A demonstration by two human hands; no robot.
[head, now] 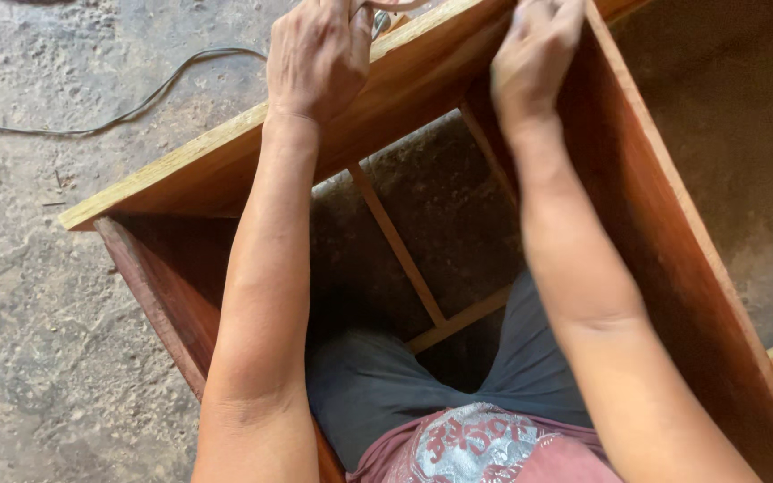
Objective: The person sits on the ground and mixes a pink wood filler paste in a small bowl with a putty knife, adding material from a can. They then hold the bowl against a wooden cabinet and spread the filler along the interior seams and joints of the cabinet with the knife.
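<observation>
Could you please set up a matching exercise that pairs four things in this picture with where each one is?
Things:
1. left hand
2. right hand
3. grey cable
4. thin wooden slats

Places:
A. on the concrete floor, left of the frame
B. at the far inner corner of the wooden frame
C. low inside the frame, just above the floor
D. on the top edge of the far board

Pairs: 1-D, 2-B, 3-A, 4-C

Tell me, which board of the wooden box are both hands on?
The far board, the pale-edged one running across the top. The left hand and right hand are at its upper edge; the side boards go untouched.
</observation>
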